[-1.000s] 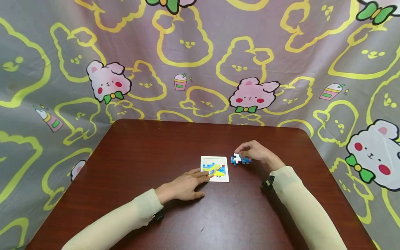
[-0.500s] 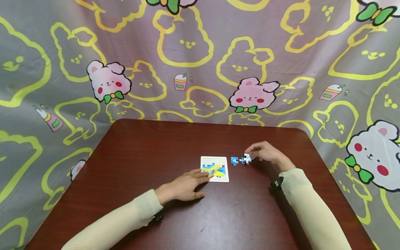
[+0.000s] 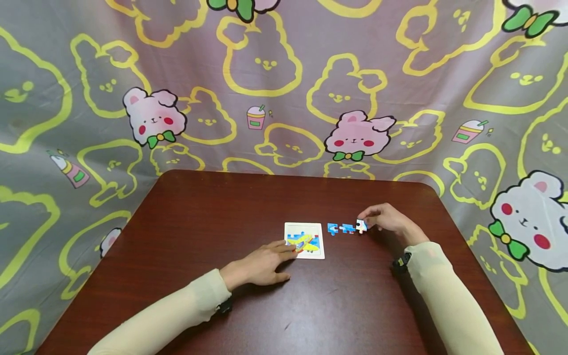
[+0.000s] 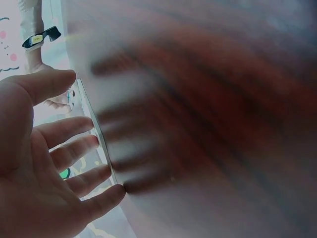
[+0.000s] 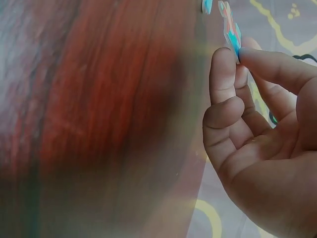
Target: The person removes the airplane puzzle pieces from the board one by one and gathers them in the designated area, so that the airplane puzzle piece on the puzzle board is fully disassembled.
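My left hand (image 3: 265, 265) lies with fingers spread, its fingertips on the lower left of a small white-framed jigsaw puzzle (image 3: 322, 241) showing a yellow airplane. In the left wrist view, the straight fingers of that hand (image 4: 54, 153) reach the thin edge of the puzzle board (image 4: 102, 141). Right of the board, my right hand (image 3: 385, 218) pinches a white and blue puzzle piece (image 3: 361, 226) between thumb and fingers. The right wrist view shows this piece (image 5: 231, 30) tilted up at the fingertips. Two blue puzzle pieces, one (image 3: 332, 229) nearer the board and another (image 3: 347, 229), lie between board and right hand.
A dark reddish-brown table (image 3: 213, 212) spreads around the puzzle. Behind it and at both sides hangs a grey curtain (image 3: 284, 113) with cartoon rabbits and yellow outlines. Each sleeved arm wears a black strap (image 3: 402, 261) at the wrist.
My right hand has moved to the right with its puzzle piece, away from the board. The two blue pieces now show uncovered on the table. My left hand has stayed in place.
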`<state>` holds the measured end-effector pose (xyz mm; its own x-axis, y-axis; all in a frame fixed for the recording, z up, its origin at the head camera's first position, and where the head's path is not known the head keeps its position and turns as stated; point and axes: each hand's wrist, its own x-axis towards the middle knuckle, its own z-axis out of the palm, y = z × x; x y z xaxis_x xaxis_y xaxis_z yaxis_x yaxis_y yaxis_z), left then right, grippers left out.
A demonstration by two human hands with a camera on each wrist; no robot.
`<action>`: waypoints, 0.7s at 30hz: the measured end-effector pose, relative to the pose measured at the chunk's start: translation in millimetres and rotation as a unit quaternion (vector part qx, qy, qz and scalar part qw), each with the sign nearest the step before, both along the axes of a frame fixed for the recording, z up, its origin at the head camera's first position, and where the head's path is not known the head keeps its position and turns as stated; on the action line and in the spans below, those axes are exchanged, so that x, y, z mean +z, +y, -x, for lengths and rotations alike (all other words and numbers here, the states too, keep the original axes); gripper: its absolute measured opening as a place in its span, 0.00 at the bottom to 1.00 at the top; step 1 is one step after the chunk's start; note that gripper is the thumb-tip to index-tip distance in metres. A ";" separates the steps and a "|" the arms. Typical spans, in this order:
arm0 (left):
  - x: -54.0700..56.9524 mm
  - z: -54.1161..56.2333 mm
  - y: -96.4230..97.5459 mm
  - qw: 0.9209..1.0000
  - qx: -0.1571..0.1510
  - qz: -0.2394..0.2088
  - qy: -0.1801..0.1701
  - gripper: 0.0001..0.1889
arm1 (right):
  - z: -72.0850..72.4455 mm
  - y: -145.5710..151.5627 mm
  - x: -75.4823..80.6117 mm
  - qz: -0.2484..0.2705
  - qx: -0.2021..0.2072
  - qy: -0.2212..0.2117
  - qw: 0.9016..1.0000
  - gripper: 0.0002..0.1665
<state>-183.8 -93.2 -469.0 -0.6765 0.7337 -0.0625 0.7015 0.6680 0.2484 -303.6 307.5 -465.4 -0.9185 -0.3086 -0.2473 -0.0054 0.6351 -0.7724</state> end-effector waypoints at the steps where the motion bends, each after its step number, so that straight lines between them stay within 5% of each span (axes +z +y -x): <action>1: -0.1 0.0 0.0 1.000 0.000 0.001 0.000 0.33 | -0.4 0.8 0.0 -0.003 -0.005 -0.002 1.000 0.12; 21: -0.1 1.4 1.3 1.000 -0.006 -0.002 0.010 0.33 | 0.9 6.3 -4.5 -0.012 -0.009 0.002 1.000 0.14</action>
